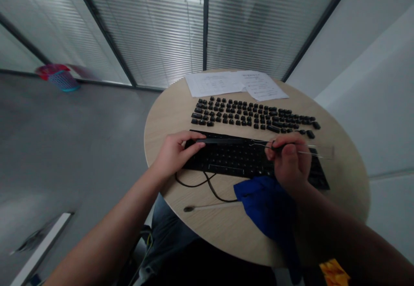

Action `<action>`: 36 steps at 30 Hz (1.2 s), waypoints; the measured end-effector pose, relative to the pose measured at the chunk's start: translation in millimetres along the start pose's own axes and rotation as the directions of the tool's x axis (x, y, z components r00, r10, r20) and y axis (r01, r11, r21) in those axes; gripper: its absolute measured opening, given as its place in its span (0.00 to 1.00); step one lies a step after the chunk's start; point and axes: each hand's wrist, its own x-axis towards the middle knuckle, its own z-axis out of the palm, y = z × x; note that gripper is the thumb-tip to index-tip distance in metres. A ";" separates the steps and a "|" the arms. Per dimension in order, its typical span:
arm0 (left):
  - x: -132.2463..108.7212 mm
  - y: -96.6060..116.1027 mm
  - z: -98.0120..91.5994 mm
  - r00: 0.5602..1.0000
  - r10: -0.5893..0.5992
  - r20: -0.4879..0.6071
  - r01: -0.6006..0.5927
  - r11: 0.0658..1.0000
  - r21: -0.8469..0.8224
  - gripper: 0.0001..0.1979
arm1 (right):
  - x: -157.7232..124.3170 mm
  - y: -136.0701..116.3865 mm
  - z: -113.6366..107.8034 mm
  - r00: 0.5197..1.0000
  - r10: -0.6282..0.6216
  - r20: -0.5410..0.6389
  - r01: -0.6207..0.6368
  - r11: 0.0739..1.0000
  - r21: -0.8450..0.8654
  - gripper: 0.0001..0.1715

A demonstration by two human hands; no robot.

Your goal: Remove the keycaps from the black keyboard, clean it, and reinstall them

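Observation:
My left hand [177, 151] pinches one end of a long black space bar keycap [223, 141] between thumb and fingers, above the black keyboard base [226, 156]. My right hand [293, 158] is closed around a wire keycap puller [318, 151] with a clear handle. The puller's wire ends point left, near the far end of the space bar; I cannot tell whether they touch it. Something dark shows between the right fingers, too unclear to name. The keyboard lies across the table with its keys off. A pale outline marks its front edge.
Loose black keycaps [239, 113] stand in rows behind the keyboard. Printed sheets [220, 83] lie at the back of the round table [161, 109]. In front are a black cable [213, 189], a thin stick with a dark tip [207, 207] and a blue cloth [265, 208].

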 end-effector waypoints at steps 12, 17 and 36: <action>108.6 6.9 19.3 0.966 0.137 0.218 -0.199 0.936 0.292 0.08 | 16.7 10.0 -22.7 0.986 -0.003 -0.165 0.006 1.000 0.017 0.17; 128.2 2.3 46.9 0.909 0.106 0.404 -0.314 0.811 0.494 0.07 | 24.8 12.9 -31.5 0.981 -0.055 -0.187 0.056 0.998 -0.004 0.16; 133.9 -23.9 51.5 0.878 0.109 0.466 -0.377 0.759 0.531 0.05 | 28.4 21.6 -35.2 0.984 -0.012 -0.180 0.002 0.999 -0.054 0.17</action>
